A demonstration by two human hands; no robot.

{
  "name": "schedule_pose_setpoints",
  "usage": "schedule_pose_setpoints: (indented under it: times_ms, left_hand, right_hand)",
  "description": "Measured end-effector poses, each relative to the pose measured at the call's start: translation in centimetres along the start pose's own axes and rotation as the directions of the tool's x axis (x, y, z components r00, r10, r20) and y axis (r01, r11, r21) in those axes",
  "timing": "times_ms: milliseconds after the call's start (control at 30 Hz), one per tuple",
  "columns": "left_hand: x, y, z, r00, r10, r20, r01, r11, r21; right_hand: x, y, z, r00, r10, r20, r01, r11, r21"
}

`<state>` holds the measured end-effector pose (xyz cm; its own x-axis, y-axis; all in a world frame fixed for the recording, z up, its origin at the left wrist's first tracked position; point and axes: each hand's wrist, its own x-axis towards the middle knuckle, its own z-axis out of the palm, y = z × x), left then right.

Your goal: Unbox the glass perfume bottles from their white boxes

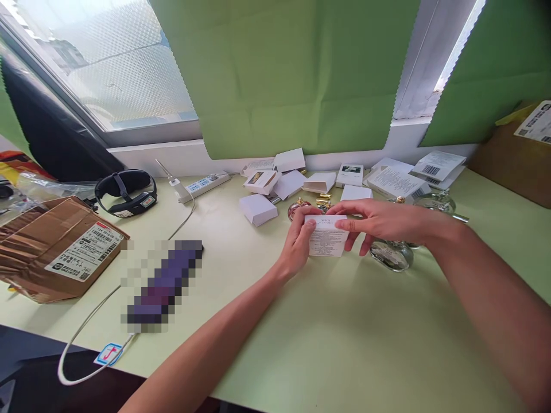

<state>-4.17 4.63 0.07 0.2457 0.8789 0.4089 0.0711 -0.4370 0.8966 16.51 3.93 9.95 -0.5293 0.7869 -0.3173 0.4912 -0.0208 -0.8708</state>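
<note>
Both my hands hold a small white printed box (326,240) just above the pale green table (336,338). My left hand (298,244) grips its left side with the thumb on the front. From the right, my right hand (379,221) covers its top edge, fingers stretched across. A round clear glass bottle (392,255) lies on the table right below my right hand. A pinkish bottle with a gold cap (298,207) stands just behind the box.
Several small white boxes (258,208) and printed leaflets (396,182) lie scattered by the windowsill. A power strip (202,184) with a white cable, a black headset (125,192) and a brown parcel (55,249) are on the left. A cardboard box (516,155) stands far right.
</note>
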Motion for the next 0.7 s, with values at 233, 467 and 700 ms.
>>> schedule_pose_setpoints:
  times_ms: [233,467,700]
  left_hand:
    - [-0.4,-0.1,0.2,0.999,-0.047,-0.010,0.047,0.999,0.014]
    - [-0.7,0.8,0.6,0.985,-0.172,0.015,0.172,0.983,-0.070]
    - [-0.8,1.3,0.7,0.973,-0.231,-0.021,0.230,0.973,-0.024]
  right_hand:
    - [0.0,-0.2,0.6,0.998,0.019,-0.052,-0.017,1.000,0.022]
    - [0.7,0.0,1.5,0.997,0.007,-0.083,-0.013,0.997,-0.076]
    - [0.5,-0.5,1.7,0.993,0.066,-0.097,-0.070,0.997,-0.044]
